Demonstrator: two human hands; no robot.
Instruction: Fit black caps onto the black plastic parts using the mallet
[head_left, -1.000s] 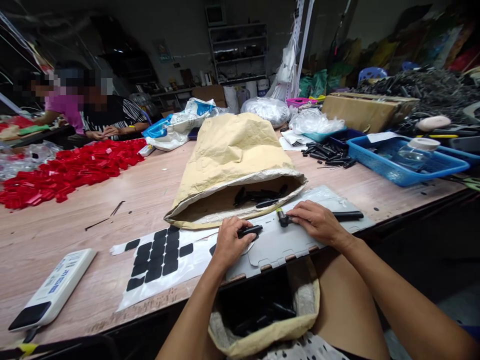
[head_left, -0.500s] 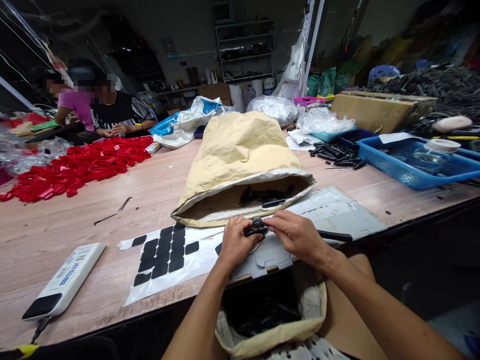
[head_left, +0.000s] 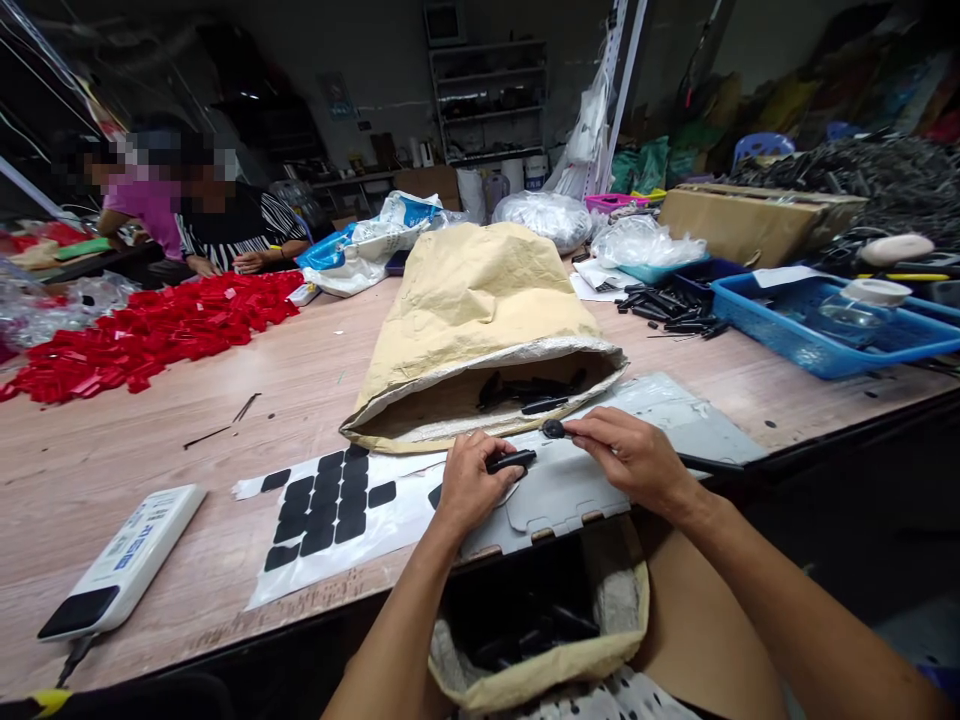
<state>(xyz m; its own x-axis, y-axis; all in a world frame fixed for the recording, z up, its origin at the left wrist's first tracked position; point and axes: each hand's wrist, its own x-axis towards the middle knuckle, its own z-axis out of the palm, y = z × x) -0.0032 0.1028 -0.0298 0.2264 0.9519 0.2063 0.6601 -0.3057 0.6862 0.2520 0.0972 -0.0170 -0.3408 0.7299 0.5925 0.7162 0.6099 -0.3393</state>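
Observation:
My left hand [head_left: 474,478] is closed on a short black tube-like part [head_left: 511,460] above a grey board [head_left: 559,480]. To its right, the fingertips of my right hand [head_left: 626,455] pinch a small round black piece [head_left: 553,428], apart from that part. A dark bar [head_left: 712,464] lies on the board by my right wrist. Just beyond my hands opens a tan paper sack [head_left: 480,290] with black parts [head_left: 532,390] inside. Left of my left hand is a white backing sheet [head_left: 289,588] with black square stickers [head_left: 324,505]. In my lap, another paper sack [head_left: 559,668] holds black parts.
A white device with a cable [head_left: 124,560] lies at the left, below a red heap of parts [head_left: 165,335]. At the right are a blue tray [head_left: 795,330], loose black parts [head_left: 671,310] and a cardboard box [head_left: 750,225]. Two people sit at the far left.
My right hand has drawn away to the right with the round black piece, which was close against the tube-like part. My left hand has stayed in place, holding that part.

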